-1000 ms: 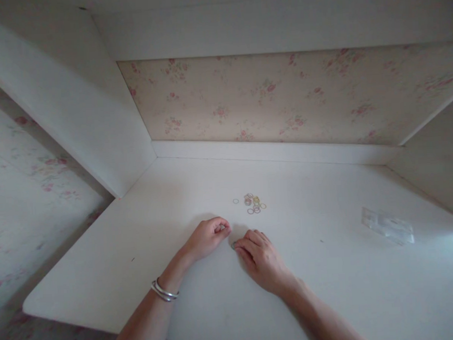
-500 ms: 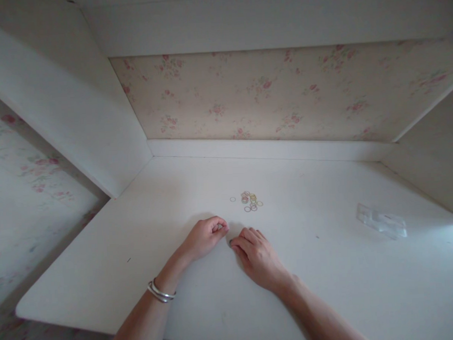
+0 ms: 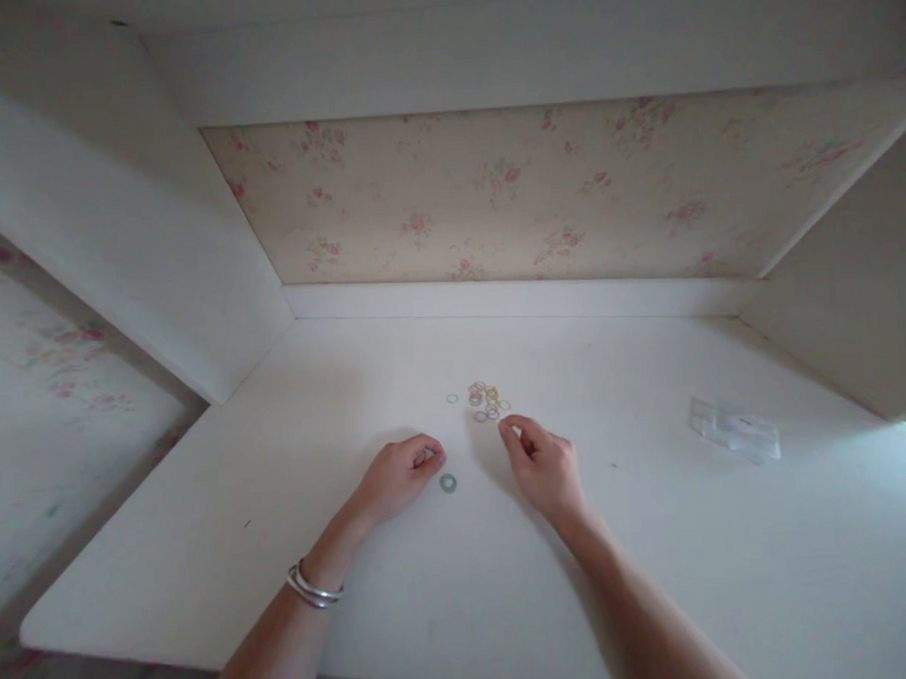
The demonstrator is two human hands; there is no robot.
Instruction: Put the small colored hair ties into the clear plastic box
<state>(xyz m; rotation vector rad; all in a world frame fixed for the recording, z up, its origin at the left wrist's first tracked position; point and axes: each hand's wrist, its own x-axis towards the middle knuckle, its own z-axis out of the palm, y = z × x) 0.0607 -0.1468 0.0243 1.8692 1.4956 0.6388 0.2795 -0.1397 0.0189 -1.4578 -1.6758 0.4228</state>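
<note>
the right hand (image 3: 546,463) reaches with loosely curled fingers, holding nothing, just beside the small pile of rings (image 3: 487,400) on the white table (image 3: 657,551). the left hand (image 3: 399,474) rests curled; what it holds i cannot tell. one ring (image 3: 448,483) lies beside it. a clumsy pinch could scatter the tiny pile.

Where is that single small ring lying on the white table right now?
In the head view the ring lies flat on the table near the middle, just right of the left hand and below-left of the right hand.
</note>
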